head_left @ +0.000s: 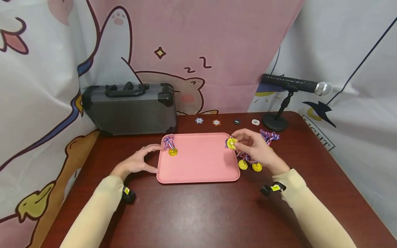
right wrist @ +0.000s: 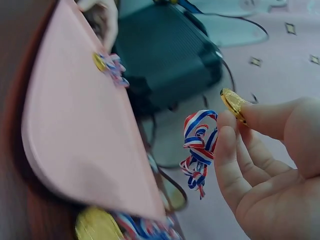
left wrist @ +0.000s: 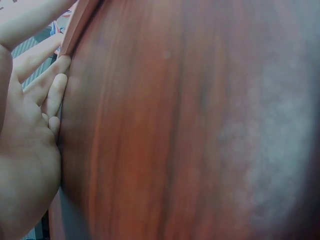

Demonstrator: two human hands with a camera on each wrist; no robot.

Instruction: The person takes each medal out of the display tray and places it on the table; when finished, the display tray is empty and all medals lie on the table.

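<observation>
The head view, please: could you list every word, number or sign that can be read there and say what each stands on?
"ZZ": drawn letters on the pink cartoon backdrop cloth, above the sleeping figure.
"IGHT": upright letters, cut off at the top, on the white cloth at the right.
The four round poker chips behind the pink plastic tray: markings too small to read.
The gold plastic medals: no readable text.

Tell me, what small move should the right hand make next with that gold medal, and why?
Probably lower the medal onto the pink tray and let go. The right hand pinches it above the tray's right edge, one medal already lies there, and the left hand steadies the tray.
</observation>
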